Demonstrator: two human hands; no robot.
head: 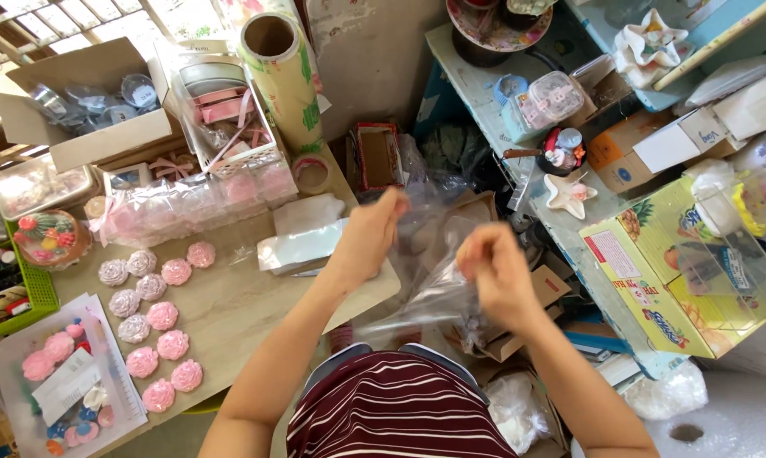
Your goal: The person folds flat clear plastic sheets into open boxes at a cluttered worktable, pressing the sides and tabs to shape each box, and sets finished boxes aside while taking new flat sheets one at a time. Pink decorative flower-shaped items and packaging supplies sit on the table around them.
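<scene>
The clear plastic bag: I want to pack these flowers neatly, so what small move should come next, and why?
Probably pull the clear plastic bag open: the left hand and right hand each pinch its top edge, and it looks flat and empty.

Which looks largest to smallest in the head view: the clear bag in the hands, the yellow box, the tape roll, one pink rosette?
1. Yellow box.
2. Clear bag; being transparent, its edges are hard to trace, so its place against the box is unsure.
3. Tape roll.
4. Pink rosette, close to the tape roll in size.
</scene>
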